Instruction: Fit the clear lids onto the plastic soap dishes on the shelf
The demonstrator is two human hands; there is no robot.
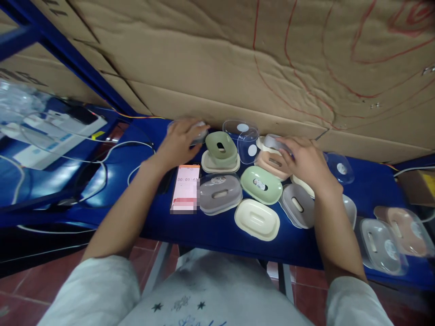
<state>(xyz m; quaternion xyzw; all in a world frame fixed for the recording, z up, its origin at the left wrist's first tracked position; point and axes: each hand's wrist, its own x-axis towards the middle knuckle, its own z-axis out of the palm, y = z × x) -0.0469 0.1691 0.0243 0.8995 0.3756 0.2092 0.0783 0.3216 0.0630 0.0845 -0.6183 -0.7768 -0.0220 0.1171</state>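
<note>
My left hand reaches to the back left, its fingers bent over a clear lid. At the back right, my right hand has its fingertips on a small grey piece above a peach dish. Between my hands are a green dish on a cream one and two clear lids with white stickers. Nearer me lie a lidded grey dish, a light green dish, a cream tray and a grey insert.
A phone showing a timer lies left of the dishes. Lidded grey and peach dishes are at the far right. White cables and a white box lie at left. Cardboard stands behind the blue table.
</note>
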